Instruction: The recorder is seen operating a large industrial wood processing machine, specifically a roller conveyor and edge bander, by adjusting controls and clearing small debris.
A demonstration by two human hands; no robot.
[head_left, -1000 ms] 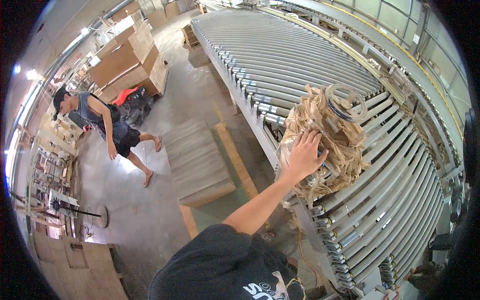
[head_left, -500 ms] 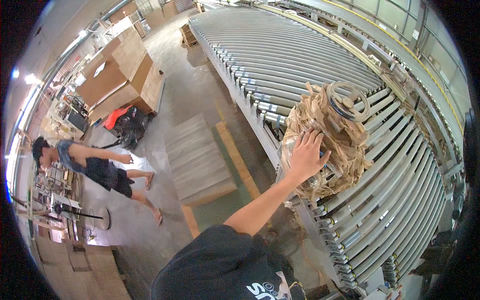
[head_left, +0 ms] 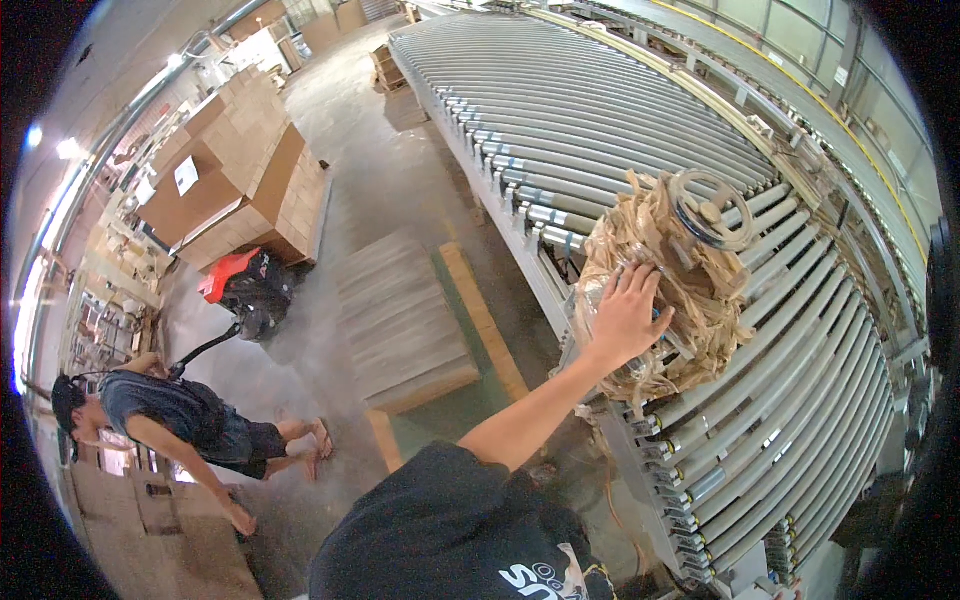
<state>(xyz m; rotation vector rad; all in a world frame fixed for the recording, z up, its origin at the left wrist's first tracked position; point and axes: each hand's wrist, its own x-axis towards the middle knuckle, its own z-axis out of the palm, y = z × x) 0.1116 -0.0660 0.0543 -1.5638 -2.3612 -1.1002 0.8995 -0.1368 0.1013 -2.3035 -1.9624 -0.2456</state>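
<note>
My left hand (head_left: 628, 315) lies on a bulky bundle of crumpled brown wrapping (head_left: 700, 340), palm down with the fingers stretched out and the thumb apart. Something small and bluish shows beside the thumb, too covered to name. A round pale wheel (head_left: 740, 240) with a hub and a dark rim sits at the bundle's far right side. The bundle rests on a roller conveyor (head_left: 760, 440) of grey metal rollers. My left arm reaches across from a black sleeve. I cannot see my right hand.
To the left, a person (head_left: 180, 415) in dark clothes bends beside a red and black pallet truck (head_left: 255, 285). Behind stands a large stack of brown cartons (head_left: 235, 170). Flat grey-brown boards (head_left: 405, 320) lie stacked on the floor left of the conveyor, near a yellow floor line (head_left: 485, 320).
The person at left has moved nearer and bent lower, one arm reaching down. The pallet truck shows more fully, its handle near that person. My left hand stays on the bundle; the view shifts slightly.
</note>
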